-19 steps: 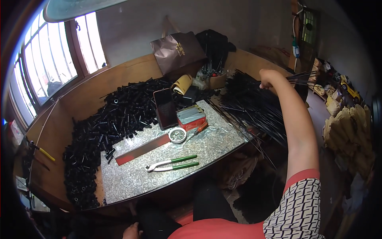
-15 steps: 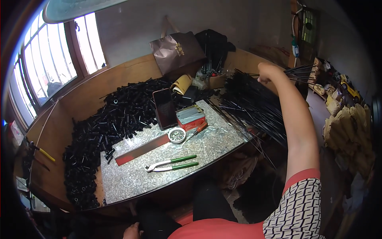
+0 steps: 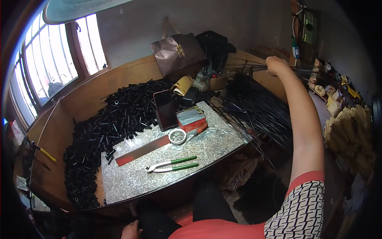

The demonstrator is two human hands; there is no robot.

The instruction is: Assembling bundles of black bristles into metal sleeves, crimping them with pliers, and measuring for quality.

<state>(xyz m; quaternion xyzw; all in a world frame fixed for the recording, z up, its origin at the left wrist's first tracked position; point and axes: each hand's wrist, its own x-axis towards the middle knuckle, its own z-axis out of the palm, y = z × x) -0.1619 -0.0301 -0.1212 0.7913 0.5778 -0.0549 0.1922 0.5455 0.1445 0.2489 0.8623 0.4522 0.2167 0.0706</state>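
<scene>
My right hand (image 3: 276,66) is stretched out to the far right, closed around a bundle of thin black rods (image 3: 254,67). The rods stick out on both sides of the fist, above a large pile of similar black rods (image 3: 260,105). Low at the bottom edge, my left hand (image 3: 130,231) rests beside my thigh, only partly in view; its fingers are too hidden to read. On the speckled board (image 3: 139,181) lie pincers with green handles (image 3: 173,164), a red-edged metal bar (image 3: 143,150), a white cup of small metal parts (image 3: 177,136) and an orange-handled screwdriver (image 3: 197,132).
Many short black tubular parts (image 3: 119,115) are heaped along the left and back of the wooden-walled bench. A phone (image 3: 164,109) leans beside a red box (image 3: 191,118). Behind them stands a brown paper bag (image 3: 179,53). Tan bundles (image 3: 348,131) are stacked at the right.
My right hand has risen slightly and shifted right, lifting the bundle of rods off the pile. My left hand stays low by my thigh.
</scene>
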